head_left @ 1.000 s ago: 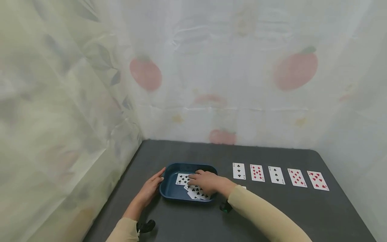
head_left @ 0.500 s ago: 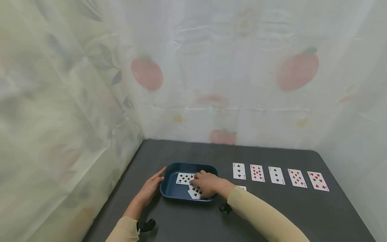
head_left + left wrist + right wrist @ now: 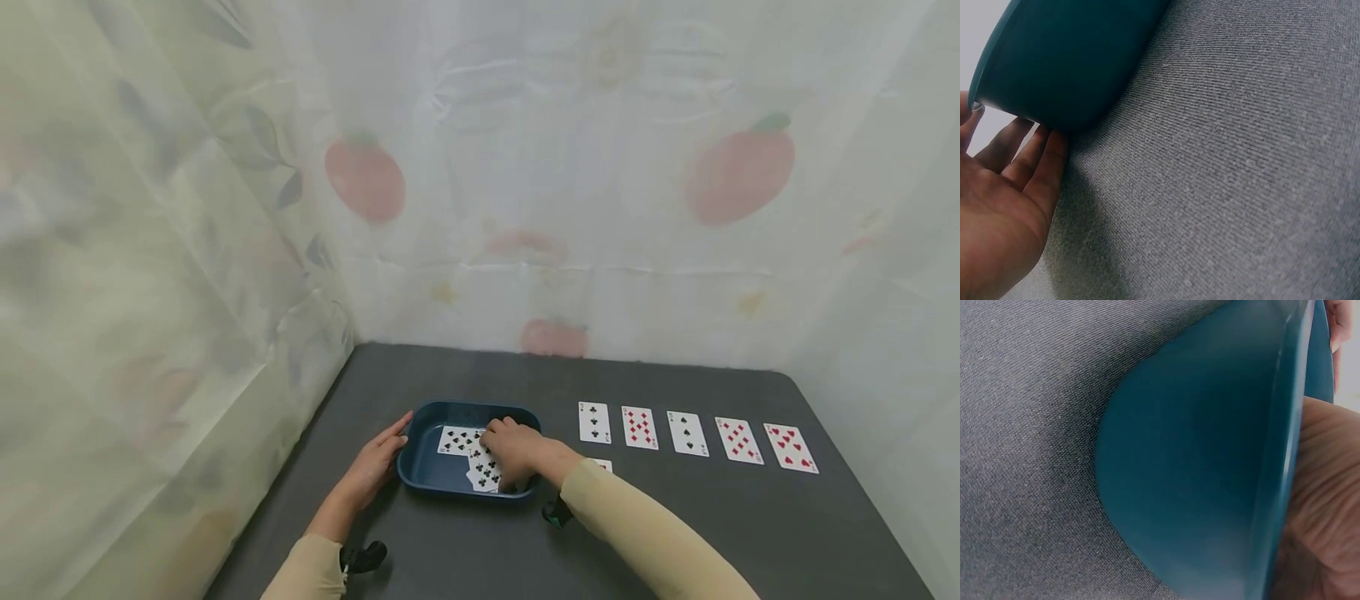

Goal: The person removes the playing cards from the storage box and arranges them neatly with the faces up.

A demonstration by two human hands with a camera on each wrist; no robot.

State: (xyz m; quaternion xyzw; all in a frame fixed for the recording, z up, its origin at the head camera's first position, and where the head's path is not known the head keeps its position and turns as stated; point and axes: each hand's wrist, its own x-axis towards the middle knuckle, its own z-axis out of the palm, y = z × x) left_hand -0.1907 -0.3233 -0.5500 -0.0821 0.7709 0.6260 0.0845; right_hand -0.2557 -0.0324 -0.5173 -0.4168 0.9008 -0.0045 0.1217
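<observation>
A dark blue tray point(image 3: 431, 487) sits on the dark table, with several face-up playing cards point(image 3: 457, 439) inside, mostly spades and clubs. At its left end, my left hand point(image 3: 371, 471) holds the tray. In the left wrist view, the thumb is at the rim and the other fingers point(image 3: 1038, 159) rest against the outer wall. My right hand point(image 3: 517, 450) reaches over the tray's right end, fingers bent down onto the overlapping cards. Its fingertips are mostly hidden, so whether it pinches a card cannot be seen. The right wrist view shows mainly the tray's outer wall point(image 3: 1191, 450).
Right of the tray, a row of face-up cards lies on the table, from a club card point(image 3: 595, 422) to a heart card point(image 3: 791, 448). Another card point(image 3: 602, 465) shows partly behind my right forearm. Patterned curtains point(image 3: 555, 208) enclose the table's back and sides.
My right hand has shifted slightly within the tray and its fingers have drawn in. The cards under it lie differently, closer to the right end. My left hand stays put.
</observation>
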